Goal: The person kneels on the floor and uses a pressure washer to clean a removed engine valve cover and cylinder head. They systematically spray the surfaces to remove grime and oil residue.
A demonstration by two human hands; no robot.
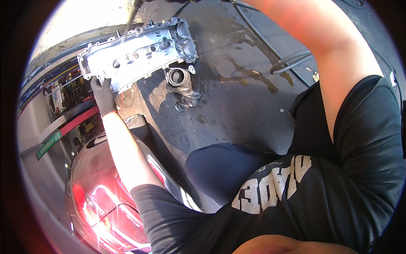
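My left hand [103, 96], in a dark knit glove, grips the lower left edge of a silvery metal engine valve cover [127, 68]. The cover is tilted, its hollow, ribbed side facing me, and bright glare washes out its middle. At the top edge of the picture my gloved right hand [187, 1] is mostly cut off; it is closed on a hose-fed spray gun, little of which shows. The gun's dark nozzle [137, 7] points down at the cover, with a pale streak below it. Just under the cover's right end stands a dirty ribbed metal pipe part [177, 77].
A grey hose [253, 27] runs over the dark floor [234, 117], looping near my right arm. Wet brown stains [247, 74] mark the floor. A red car [108, 190] stands at lower left, near a red beam [79, 120] and shelving with parts.
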